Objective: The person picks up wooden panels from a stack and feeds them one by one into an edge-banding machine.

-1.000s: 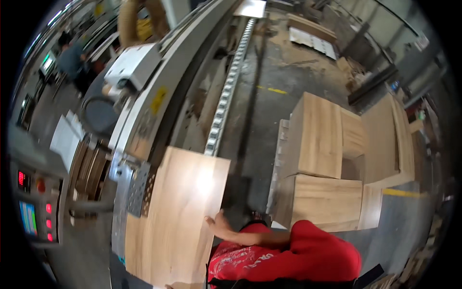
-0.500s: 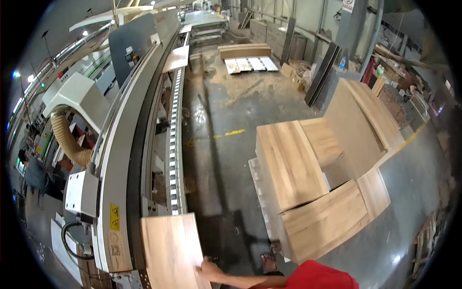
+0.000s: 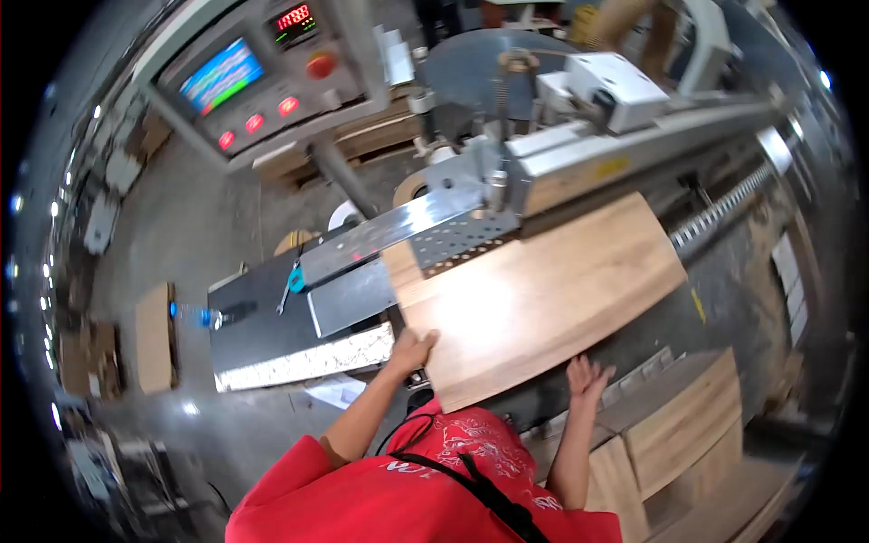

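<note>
A wood-grain panel point(image 3: 543, 294) lies flat at the machine's feed side, its long far edge against the machine. My left hand point(image 3: 413, 351) is closed on the panel's left edge near the front corner, fingers partly hidden. By the long near edge, my right hand point(image 3: 587, 376) is open, fingers spread and palm partly up; whether a fingertip touches the panel I cannot tell. A narrow strip of the same wood colour point(image 3: 401, 262) shows at the panel's far left corner, beside a perforated metal plate point(image 3: 466, 242).
A control box point(image 3: 262, 81) with a lit screen and red buttons stands at the far left. On the dark side table point(image 3: 258, 312) lies a teal-handled tool point(image 3: 296, 278); a blue-capped bottle point(image 3: 195, 315) is at its left end. Stacked wood-grain panels point(image 3: 688, 425) sit at the near right.
My view has swung from along the machine to its control end. The left hand has come into view on the panel's left edge; the right hand, earlier at the panel's edge, now has fingers spread.
</note>
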The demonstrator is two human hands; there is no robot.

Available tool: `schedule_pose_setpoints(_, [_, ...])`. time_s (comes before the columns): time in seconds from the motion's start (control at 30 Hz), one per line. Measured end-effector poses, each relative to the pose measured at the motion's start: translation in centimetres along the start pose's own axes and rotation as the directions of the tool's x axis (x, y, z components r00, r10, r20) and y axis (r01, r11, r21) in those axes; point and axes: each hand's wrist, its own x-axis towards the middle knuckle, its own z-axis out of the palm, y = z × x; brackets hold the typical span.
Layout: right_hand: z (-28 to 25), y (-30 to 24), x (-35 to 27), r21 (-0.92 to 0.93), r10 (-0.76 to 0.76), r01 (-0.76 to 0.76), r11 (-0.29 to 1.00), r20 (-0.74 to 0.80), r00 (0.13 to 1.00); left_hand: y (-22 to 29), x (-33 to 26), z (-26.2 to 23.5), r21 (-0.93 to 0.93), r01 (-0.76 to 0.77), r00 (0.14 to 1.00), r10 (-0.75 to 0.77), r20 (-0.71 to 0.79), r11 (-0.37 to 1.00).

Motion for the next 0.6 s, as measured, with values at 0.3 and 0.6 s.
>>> schedule_pose_setpoints(0.3, [-1.8,10.7,-2.5,0.35,0.286,-0.2,0.915,-0.213,0.934,9.8,2.6,7.6,0.193,0.059,0.982,-0.022,-0.188,0.979])
schedule_pose_setpoints(0.6, [2.9,8.7,-5.2,-0.472,-0.447,0.287,0.834,-0.272,0.852,11.4,14.6,11.3,-0.556,-0.069,0.96,0.206,0.188,0.829])
